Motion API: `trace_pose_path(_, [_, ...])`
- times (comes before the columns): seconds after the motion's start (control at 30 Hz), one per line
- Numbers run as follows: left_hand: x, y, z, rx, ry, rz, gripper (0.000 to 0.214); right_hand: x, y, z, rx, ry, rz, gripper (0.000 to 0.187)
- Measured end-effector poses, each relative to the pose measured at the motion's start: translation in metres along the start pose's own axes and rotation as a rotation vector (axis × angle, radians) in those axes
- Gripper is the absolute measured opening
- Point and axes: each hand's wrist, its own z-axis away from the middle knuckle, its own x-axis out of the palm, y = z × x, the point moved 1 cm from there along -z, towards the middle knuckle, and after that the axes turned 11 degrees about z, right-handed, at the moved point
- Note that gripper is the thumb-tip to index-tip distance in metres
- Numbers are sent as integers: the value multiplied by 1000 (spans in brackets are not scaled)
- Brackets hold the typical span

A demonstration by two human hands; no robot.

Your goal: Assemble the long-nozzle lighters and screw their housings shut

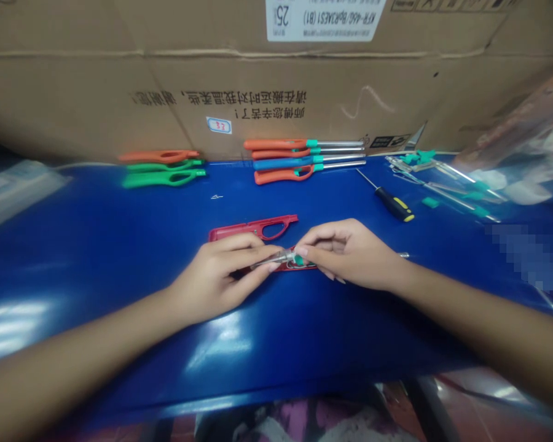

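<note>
Red plastic shell half [282, 268] beneath both hands, largely covered by fingers. Closed at the tips, thumb against fingers, on the left hand [230, 270]: pinching a greyish, see-through tapered part [268, 260] just over the shell. Bent in from the opposite side, right hand [345, 252] with thumb and forefinger at a green piece [298, 260] next to the end of that part; impossible to tell whether squeezing it or merely touching. Thin pale wire [291, 265] at the same spot. Showing just past the right wrist, short metal tip [404, 255]. Just beyond the left fingers, second red shell half [237, 231] with a loop opening.

Farther out from the grip, straight ahead, stack of orange and blue handles [276, 164] with metal barrels. Ahead and left, orange and green shells [152, 178], plus a small metal bit [216, 197]. Ahead and right, black-and-yellow screwdriver [396, 204], then loose metal rods [463, 177] with green fittings. Under the grip, glossy blue tabletop [120, 245]; well beyond it, cardboard [166, 73] with upside-down print.
</note>
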Motion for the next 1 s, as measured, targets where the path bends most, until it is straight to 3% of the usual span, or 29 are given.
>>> trace_pose_path(0.37, [1,0,-2,-29,22,25,25,2,0,-1,-40,22,-49,16])
trace_pose_path(0.67, [0,3,-3,-41,-2,-9,25,2,5,-3,-68,52,82,20])
trace_pose_path(0.77, [-7,7,-5,-50,-32,-66,25,-2,2,1,-179,113,239,21])
trace_pose_path(0.93, [-20,11,-7,-80,-129,-137,23,-11,-2,7,-563,273,698,12])
trace_pose_path(1.0, [-21,10,-7,-106,-149,-147,19,-13,-1,8,-597,285,784,14])
